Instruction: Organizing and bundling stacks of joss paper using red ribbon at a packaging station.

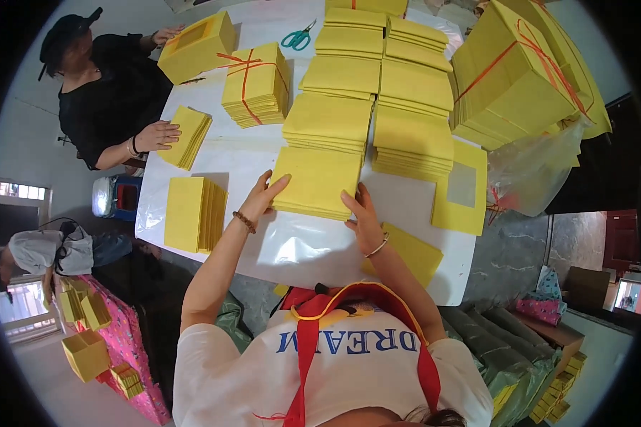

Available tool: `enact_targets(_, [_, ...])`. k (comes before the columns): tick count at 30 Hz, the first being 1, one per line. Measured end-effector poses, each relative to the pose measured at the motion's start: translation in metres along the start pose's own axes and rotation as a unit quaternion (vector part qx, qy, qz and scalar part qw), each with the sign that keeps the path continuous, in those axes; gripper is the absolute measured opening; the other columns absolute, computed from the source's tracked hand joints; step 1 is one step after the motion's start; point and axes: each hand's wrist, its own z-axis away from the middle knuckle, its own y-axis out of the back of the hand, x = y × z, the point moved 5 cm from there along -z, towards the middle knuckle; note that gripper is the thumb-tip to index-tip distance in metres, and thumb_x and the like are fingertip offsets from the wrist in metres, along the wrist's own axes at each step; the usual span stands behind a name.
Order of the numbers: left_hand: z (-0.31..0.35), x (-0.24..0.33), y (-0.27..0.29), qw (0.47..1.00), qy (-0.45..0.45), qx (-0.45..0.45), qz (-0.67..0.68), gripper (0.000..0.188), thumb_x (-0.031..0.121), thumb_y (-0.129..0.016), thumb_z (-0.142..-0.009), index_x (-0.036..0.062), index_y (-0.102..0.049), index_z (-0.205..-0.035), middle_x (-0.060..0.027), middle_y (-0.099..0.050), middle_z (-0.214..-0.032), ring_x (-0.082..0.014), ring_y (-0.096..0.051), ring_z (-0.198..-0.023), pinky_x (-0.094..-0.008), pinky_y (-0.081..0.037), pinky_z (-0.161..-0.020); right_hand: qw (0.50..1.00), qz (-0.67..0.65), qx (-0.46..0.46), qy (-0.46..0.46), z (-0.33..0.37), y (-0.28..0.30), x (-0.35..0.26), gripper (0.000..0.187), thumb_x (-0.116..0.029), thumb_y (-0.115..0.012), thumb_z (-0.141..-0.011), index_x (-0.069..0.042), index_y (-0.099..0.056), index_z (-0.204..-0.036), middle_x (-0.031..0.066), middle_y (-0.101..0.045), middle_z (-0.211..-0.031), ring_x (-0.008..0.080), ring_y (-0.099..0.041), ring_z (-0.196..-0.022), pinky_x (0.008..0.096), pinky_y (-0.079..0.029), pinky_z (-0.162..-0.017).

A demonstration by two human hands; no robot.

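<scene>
A stack of flat yellow paper pieces [317,178] lies at the near end of the left row on the table. My left hand [265,191] grips its left edge, thumb on top and fingers down the side. At its right near corner my right hand [363,219] holds the other side, with the thumb on the upper face. Behind it, touching or nearly so, is another yellow stack [327,121]. The right row has a similar stack [413,142]. Under my right forearm lies a flat yellow piece [409,255].
A bundle tied with red string [256,85] and scissors with teal handles [298,37] are on the white table [263,153]. A co-worker [114,85] at the left touches a small yellow stack [185,136]. Large tied bundles [513,78] and a clear plastic bag [530,171] stand right.
</scene>
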Motion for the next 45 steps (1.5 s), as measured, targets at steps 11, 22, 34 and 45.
enact_targets(11, [-0.010,-0.003,-0.006,0.996,-0.056,0.000,0.065,0.098,0.039,-0.071,-0.068,-0.0123,-0.015,-0.130,-0.0252,-0.042,-0.119,-0.0251,-0.050,-0.105,-0.0301,-0.043,-0.085,0.997,0.072,-0.013,0.007,-0.015,0.005,0.007,0.065,-0.037,-0.062,-0.072,-0.018,-0.035,-0.128,-0.0047,-0.050,-0.113,0.0091,-0.047,-0.091,0.0300,-0.036,-0.072])
enact_targets(22, [-0.004,-0.009,-0.023,0.973,-0.112,-0.020,0.201,0.087,0.028,-0.068,-0.073,-0.0098,-0.014,-0.129,-0.0226,-0.042,-0.119,-0.0253,-0.047,-0.107,-0.0306,-0.040,-0.089,0.998,0.051,-0.013,-0.027,-0.017,0.014,0.006,0.052,-0.027,-0.062,-0.074,-0.015,-0.043,-0.121,-0.0017,-0.052,-0.105,0.0119,-0.048,-0.089,0.0318,-0.038,-0.073])
enact_targets(34, [0.021,-0.043,-0.020,0.909,-0.228,-0.038,0.346,0.093,0.005,-0.068,-0.067,0.0056,-0.006,-0.137,-0.0156,-0.048,-0.111,-0.0221,-0.050,-0.102,-0.0321,-0.041,-0.087,0.981,0.028,-0.151,0.123,-0.001,0.017,0.006,0.084,-0.016,-0.062,-0.074,-0.014,-0.009,-0.139,0.0071,-0.033,-0.132,0.0217,-0.034,-0.121,0.0346,-0.026,-0.101])
enact_targets(45, [0.023,-0.036,-0.018,0.940,-0.321,-0.098,0.059,0.101,-0.003,-0.069,-0.063,0.0090,-0.003,-0.138,-0.0106,-0.036,-0.126,-0.0200,-0.032,-0.120,-0.0298,-0.025,-0.100,0.945,0.147,-0.202,0.211,-0.008,0.023,0.014,0.109,0.001,-0.072,-0.060,-0.014,0.001,-0.138,0.0108,-0.034,-0.129,0.0223,-0.039,-0.116,0.0351,-0.037,-0.094])
